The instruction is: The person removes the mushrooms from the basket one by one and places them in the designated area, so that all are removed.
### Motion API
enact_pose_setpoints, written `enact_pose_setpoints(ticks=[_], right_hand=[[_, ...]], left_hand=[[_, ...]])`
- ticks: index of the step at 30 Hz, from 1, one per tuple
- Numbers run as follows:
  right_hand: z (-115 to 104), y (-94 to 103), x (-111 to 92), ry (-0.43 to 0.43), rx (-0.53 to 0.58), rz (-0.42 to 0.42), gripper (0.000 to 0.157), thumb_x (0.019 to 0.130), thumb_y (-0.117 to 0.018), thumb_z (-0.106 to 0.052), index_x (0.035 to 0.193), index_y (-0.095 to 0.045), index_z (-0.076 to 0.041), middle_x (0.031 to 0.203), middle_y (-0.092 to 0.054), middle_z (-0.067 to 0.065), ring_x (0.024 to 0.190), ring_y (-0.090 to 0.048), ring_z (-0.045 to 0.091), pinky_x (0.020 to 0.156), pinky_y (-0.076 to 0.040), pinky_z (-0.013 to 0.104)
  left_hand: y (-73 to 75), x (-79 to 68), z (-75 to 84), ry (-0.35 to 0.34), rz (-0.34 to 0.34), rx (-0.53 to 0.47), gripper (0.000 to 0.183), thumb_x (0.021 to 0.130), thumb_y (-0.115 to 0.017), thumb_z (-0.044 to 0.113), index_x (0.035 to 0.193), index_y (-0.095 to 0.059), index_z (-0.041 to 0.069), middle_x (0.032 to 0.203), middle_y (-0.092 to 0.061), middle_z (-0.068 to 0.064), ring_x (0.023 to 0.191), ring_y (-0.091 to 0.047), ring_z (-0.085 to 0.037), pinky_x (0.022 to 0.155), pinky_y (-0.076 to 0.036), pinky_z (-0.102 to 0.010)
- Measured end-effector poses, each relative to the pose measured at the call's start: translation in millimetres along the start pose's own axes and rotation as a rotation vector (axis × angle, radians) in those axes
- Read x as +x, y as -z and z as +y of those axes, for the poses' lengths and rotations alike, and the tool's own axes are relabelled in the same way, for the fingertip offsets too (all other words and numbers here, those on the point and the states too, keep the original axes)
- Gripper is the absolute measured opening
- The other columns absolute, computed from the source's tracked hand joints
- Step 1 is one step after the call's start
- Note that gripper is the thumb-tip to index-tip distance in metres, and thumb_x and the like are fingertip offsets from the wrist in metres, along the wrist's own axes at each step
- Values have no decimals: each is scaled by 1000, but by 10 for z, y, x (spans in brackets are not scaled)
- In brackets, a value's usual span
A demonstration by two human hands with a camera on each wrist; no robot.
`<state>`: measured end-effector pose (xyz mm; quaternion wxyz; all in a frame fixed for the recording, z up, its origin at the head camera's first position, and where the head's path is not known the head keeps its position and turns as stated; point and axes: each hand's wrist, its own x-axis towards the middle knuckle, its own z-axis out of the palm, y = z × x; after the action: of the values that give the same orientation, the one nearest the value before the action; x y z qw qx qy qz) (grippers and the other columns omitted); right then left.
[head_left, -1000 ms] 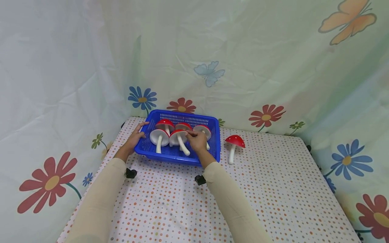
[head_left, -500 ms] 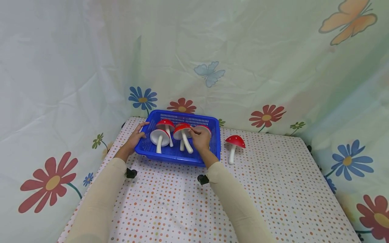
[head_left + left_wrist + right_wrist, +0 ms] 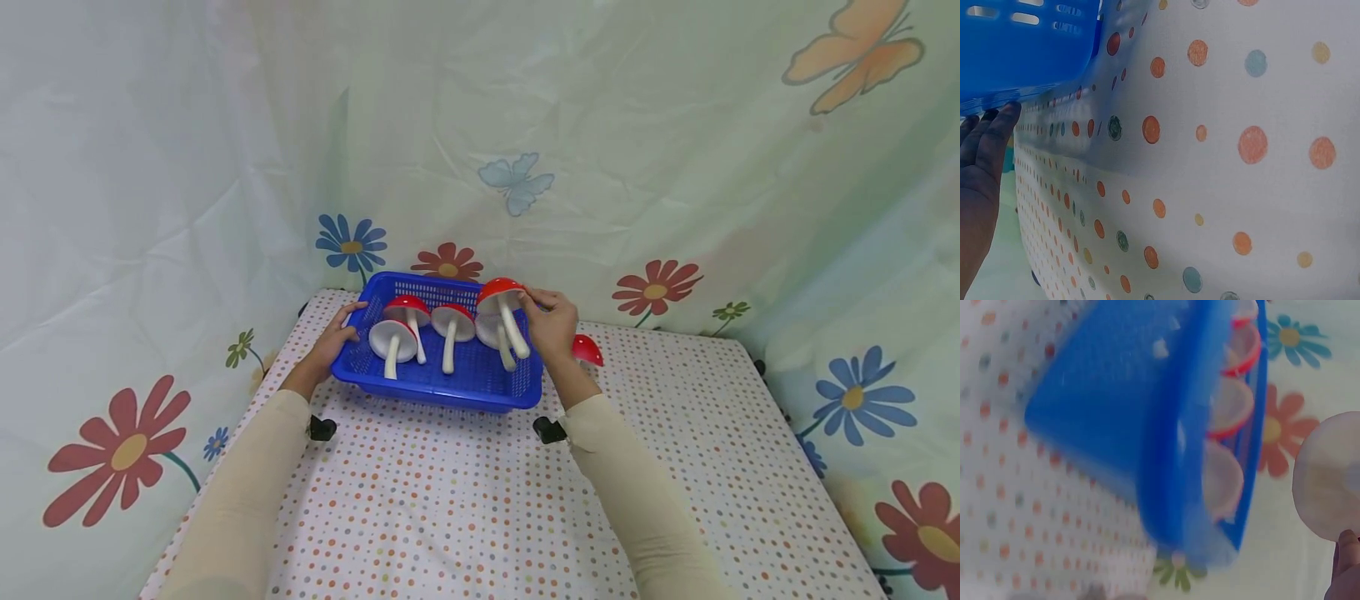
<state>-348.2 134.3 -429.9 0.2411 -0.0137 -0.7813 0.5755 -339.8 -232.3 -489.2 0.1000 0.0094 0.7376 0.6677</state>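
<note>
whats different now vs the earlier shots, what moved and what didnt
The right hand has carried the red-capped, white-stemmed mushroom it pinches up and rightward, from the middle of the blue plastic basket to above its right end. The beige-sleeved right arm now partly hides the lone matching mushroom beside the basket. Unchanged: the basket, the left hand at its left rim, and the four other mushrooms inside.

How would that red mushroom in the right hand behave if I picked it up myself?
The mushroom is probably light, since the right hand pinches it by the rim of its cap. It seems stiff, as the cap looks round in that pinch. Stood up, it would likely tip: broad cap, thin stem.
</note>
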Motion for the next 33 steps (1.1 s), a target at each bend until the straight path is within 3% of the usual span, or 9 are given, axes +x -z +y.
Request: enact_pose_setpoints(ticks=[8, 20, 26, 33], right_hand=[[97, 580, 168, -2, -108, 116, 29, 90, -71, -22, 115, -72, -7, 117, -63, 17, 114, -58, 30, 99, -45, 43], [679, 1394, 304, -138, -267, 303, 30, 92, -67, -24, 117, -70, -8, 119, -63, 17, 117, -56, 32, 103, -43, 44], [972, 1619, 224, -272, -309, 343, 32, 95, -63, -25, 121, -68, -8, 128, -62, 17, 126, -52, 33, 110, -37, 45], [1275, 1679, 99, -364, -379, 323, 32, 97, -58, -25, 123, -66, -9, 129, -65, 13, 124, -59, 29, 99, -49, 42]], left_hand=[[-3, -1, 5, 2, 6, -6, 72, 87, -40, -1, 155, -25, 17, 166, -2, -16, 150, -11, -46, 116, -19, -62], [-4, -7, -13, 10, 7, -15, 72, 88, -40, -1, 156, -25, 17, 166, -2, -17, 150, -11, -47, 116, -19, -63], [0, 0, -24, 10, 5, -21, 72, 87, -40, 0, 156, -25, 17, 166, -2, -15, 150, -11, -46, 116, -20, -63], [-7, 11, -26, 7, 3, -11, 71, 89, -40, 0, 155, -26, 18, 167, -2, -15, 150, -10, -46, 116, -19, -63]])
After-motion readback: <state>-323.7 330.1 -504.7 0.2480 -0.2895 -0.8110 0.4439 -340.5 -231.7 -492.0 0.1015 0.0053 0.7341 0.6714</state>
